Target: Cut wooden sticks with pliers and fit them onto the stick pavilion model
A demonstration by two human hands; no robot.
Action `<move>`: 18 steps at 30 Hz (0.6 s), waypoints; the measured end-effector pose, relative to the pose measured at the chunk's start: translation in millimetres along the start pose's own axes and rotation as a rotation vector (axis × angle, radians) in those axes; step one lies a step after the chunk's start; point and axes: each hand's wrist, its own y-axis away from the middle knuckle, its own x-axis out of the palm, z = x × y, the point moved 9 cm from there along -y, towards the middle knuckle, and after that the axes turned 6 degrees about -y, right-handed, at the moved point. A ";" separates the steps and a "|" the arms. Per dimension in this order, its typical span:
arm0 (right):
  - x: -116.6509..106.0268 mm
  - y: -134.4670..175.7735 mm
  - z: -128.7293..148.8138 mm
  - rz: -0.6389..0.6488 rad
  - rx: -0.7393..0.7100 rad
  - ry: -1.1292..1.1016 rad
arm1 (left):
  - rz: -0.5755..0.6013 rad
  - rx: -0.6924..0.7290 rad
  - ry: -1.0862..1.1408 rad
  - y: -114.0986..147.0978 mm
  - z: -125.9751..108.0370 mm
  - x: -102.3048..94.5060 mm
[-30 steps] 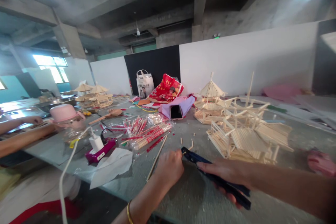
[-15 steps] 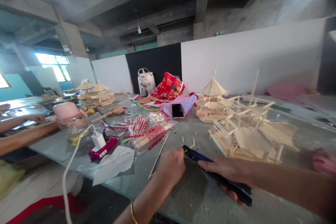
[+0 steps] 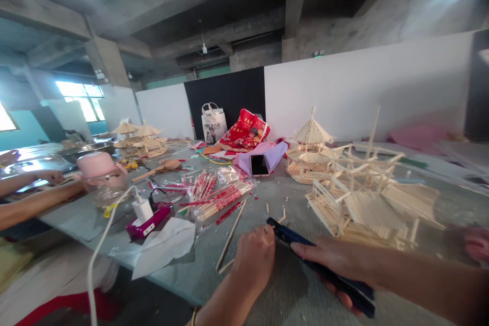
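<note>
Cutter [image 3: 301, 244]: dark blue, long-handled, lying low over the grey counter [image 3: 267, 295], just in front of the stick model house [image 3: 362, 209]. Right hand [image 3: 336, 260] wrapped around its handles. Left hand [image 3: 254, 260] closed at its tip; contents hidden. Loose stick [image 3: 231, 234] left of cutter; packet of sticks [image 3: 217, 191] beyond.

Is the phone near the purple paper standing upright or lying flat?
Standing, slightly tilted: the phone leans against purple paper, dark screen facing the camera.
</note>
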 end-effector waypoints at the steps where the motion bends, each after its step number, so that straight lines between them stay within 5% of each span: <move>1: 0.2 -0.9 0.8 0.008 -0.009 -0.004 | -0.002 -0.002 -0.003 0.3 -0.2 0.3; 18: 0.7 -4.2 -2.8 0.029 -0.006 0.013 | -0.017 -0.025 -0.009 -2.4 7.0 3.8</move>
